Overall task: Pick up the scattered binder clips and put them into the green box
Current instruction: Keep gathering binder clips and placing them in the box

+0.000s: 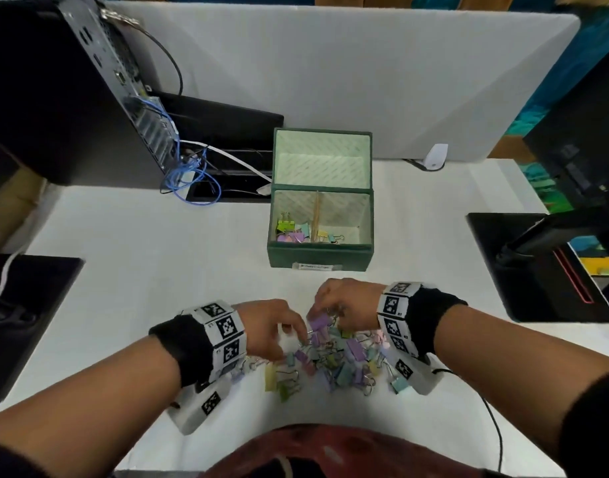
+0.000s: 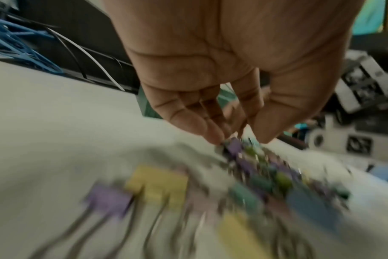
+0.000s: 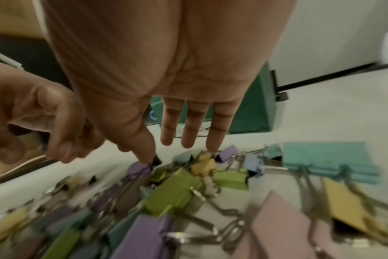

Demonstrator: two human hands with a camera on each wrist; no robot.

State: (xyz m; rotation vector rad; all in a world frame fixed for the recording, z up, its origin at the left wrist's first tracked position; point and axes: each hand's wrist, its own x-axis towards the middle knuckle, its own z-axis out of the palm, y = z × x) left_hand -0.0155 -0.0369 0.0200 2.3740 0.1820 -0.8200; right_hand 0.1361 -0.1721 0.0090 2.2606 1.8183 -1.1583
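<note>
White desk (image 1: pixel 141 236) holds a clip pile (image 1: pixel 334 360) just before the open green box (image 1: pixel 320 253); left hand (image 1: pixel 272 326) and right hand (image 1: pixel 347 301) reach in, grips unclear, and tangled wire handles may drag extras out

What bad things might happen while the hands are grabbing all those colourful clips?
1. The binder clips lie tangled, wire handles hooked together, so lifting one may drag others along and drop them on the table.
2. The left hand and right hand work close together over the same pile and may bump.
3. The green box sits beyond the pile; clips carried loosely could fall short of it.
</note>
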